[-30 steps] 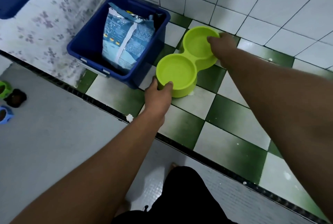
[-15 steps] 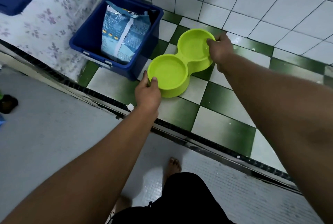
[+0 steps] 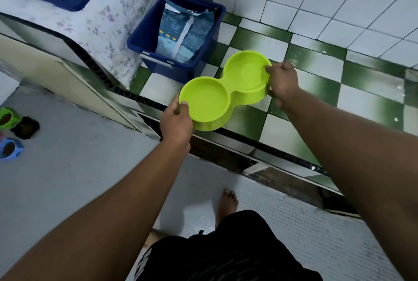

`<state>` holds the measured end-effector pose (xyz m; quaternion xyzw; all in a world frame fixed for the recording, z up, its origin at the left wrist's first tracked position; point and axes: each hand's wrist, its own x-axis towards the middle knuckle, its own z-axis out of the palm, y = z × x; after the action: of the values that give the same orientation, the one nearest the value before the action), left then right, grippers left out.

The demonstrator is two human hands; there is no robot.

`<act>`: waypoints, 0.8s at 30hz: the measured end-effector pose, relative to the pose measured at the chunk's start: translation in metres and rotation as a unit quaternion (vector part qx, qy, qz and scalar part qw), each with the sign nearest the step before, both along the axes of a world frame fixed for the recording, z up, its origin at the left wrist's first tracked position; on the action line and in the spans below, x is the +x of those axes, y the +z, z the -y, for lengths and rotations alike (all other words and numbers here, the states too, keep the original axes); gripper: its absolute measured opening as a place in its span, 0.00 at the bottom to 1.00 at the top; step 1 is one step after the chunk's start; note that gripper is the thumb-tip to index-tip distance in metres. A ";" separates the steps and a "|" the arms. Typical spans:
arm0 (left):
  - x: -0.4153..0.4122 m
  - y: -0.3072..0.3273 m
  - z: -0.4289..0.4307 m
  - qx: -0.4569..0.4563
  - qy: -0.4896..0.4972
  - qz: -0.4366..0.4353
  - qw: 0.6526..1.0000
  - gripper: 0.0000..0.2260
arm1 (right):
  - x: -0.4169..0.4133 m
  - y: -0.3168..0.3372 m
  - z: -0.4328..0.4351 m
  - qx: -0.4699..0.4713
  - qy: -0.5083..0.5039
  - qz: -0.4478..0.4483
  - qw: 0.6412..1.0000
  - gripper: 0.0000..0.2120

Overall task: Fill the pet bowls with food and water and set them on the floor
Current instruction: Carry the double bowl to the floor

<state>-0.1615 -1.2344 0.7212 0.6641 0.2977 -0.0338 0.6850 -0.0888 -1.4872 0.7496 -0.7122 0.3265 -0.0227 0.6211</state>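
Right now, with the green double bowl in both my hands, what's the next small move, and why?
Probably carry the double bowl toward the food bag in the blue bin. Both wells look empty, and the left hand and right hand each grip an end of its rim, so it is ready to fill.

Bare forearms without sleeves, black shorts [image 3: 226,249] with a pale side marking, one bare foot [image 3: 229,199]

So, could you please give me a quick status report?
Left hand and right hand gripping double bowl. Both wells empty. Nothing in the way.
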 end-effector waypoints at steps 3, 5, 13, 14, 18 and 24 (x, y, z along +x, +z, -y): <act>-0.008 0.004 -0.034 -0.019 0.025 0.007 0.999 0.17 | -0.020 0.003 -0.024 0.045 0.011 -0.008 0.999 0.06; -0.011 0.007 -0.058 -0.023 0.033 0.019 0.999 0.17 | -0.029 0.005 -0.044 0.074 0.022 -0.005 0.997 0.07; -0.028 0.014 -0.167 0.000 0.033 0.041 0.999 0.15 | -0.066 0.011 -0.139 0.105 0.049 -0.006 0.993 0.09; -0.031 0.013 -0.183 0.008 0.026 0.042 0.999 0.16 | -0.072 0.010 -0.152 0.108 0.050 -0.006 0.993 0.09; -0.040 0.010 -0.245 0.008 0.023 0.051 0.998 0.15 | -0.088 0.006 -0.207 0.112 0.043 0.003 0.993 0.10; -0.056 0.017 -0.347 0.003 0.064 0.063 0.996 0.13 | -0.091 0.006 -0.313 0.126 0.092 0.000 0.988 0.09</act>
<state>-0.2175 -0.8879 0.7377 0.6463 0.2959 0.0532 0.7014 -0.1799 -1.1738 0.7555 -0.6554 0.2604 0.0758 0.7049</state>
